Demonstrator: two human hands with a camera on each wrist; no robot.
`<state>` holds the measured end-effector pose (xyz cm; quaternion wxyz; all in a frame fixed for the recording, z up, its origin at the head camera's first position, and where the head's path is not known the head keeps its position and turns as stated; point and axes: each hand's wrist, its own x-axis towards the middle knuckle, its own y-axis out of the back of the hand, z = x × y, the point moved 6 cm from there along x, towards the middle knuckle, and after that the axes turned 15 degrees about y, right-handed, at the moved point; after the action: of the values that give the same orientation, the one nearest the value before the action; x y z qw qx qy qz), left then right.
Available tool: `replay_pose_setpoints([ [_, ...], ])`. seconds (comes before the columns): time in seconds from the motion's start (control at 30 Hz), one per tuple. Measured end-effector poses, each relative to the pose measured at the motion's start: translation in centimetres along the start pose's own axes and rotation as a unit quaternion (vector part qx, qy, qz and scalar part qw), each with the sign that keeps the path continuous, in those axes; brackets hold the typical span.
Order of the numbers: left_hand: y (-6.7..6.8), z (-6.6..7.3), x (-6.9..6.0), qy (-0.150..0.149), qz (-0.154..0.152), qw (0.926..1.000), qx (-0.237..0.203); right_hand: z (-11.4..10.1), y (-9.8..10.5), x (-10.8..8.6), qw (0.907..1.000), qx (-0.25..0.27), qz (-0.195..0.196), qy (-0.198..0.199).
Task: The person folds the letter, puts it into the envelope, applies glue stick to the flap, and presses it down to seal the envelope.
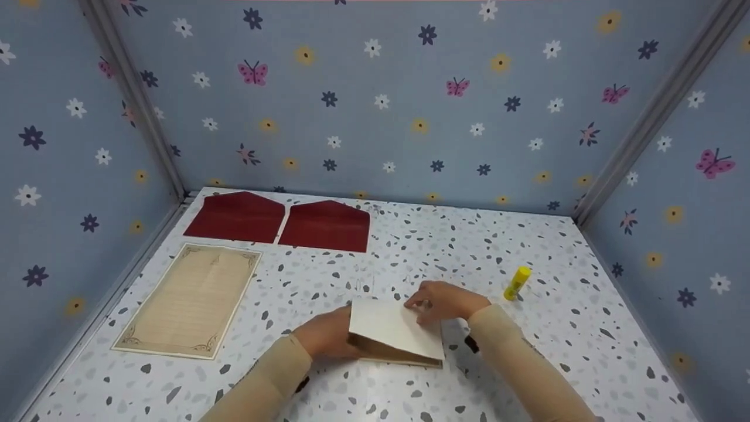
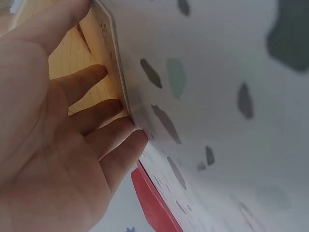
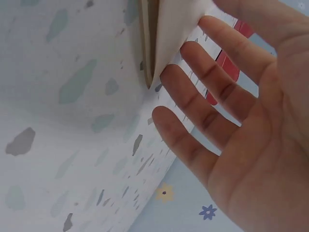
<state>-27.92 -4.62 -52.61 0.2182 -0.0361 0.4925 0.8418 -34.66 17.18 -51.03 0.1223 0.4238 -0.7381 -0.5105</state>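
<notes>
Folded sheet [image 1: 387, 328] at right fingers [image 3: 207, 118]: matt paper. Glue stick [image 1: 517, 283] right of them: smooth plastic. Tabletop [image 1: 445, 252] beneath: smooth.

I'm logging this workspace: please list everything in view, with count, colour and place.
Envelopes: two, red, back left
Bordered sheet: one, tan, in front of envelopes
Folded sheet: one, cream outside, tan inside, front centre
Tube: one, yellow, right of folded sheet
Table: one, speckled white, under these
Walls: three, blue with flowers and butterflies, around table
Corner strips: two, grey, where walls meet
Wrist fittings: two, black, at wrists
Sleeves: two, beige, on forearms
Hands: two, bare, touching folded sheet from left and right
</notes>
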Motion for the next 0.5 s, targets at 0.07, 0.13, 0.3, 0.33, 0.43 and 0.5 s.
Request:
replay_pose_setpoints([
  [0.07, 0.3, -0.1, 0.0, -0.021, -0.006, 0.9997, 0.012, -0.2, 0.0, 0.0, 1.0, -0.007, -0.002, -0.003],
  [0.13, 0.8, -0.2, -0.1, -0.031, -0.009, 0.9989, 0.033, -0.4, -0.1, 0.0, 0.9999, -0.013, -0.003, 0.001],
  [0.3, 2.4, -0.5, 0.0, -0.004, 0.037, 0.9943, 0.1, -0.5, 0.0, -0.1, 0.9992, -0.035, -0.004, 0.019],
  [0.33, 2.8, -0.4, 0.0, 0.002, 0.052, 0.9926, 0.11, -0.5, 0.0, 0.0, 0.9991, -0.037, -0.004, 0.02],
  [0.43, 3.6, 0.4, 0.2, -0.001, 0.09, 0.9872, 0.131, -0.4, 0.1, 0.0, 0.9993, -0.036, -0.006, 0.01],
  [0.5, 3.5, 1.0, 0.5, -0.015, 0.094, 0.9867, 0.132, -0.4, 0.1, 0.0, 0.9994, -0.033, -0.008, 0.001],
])
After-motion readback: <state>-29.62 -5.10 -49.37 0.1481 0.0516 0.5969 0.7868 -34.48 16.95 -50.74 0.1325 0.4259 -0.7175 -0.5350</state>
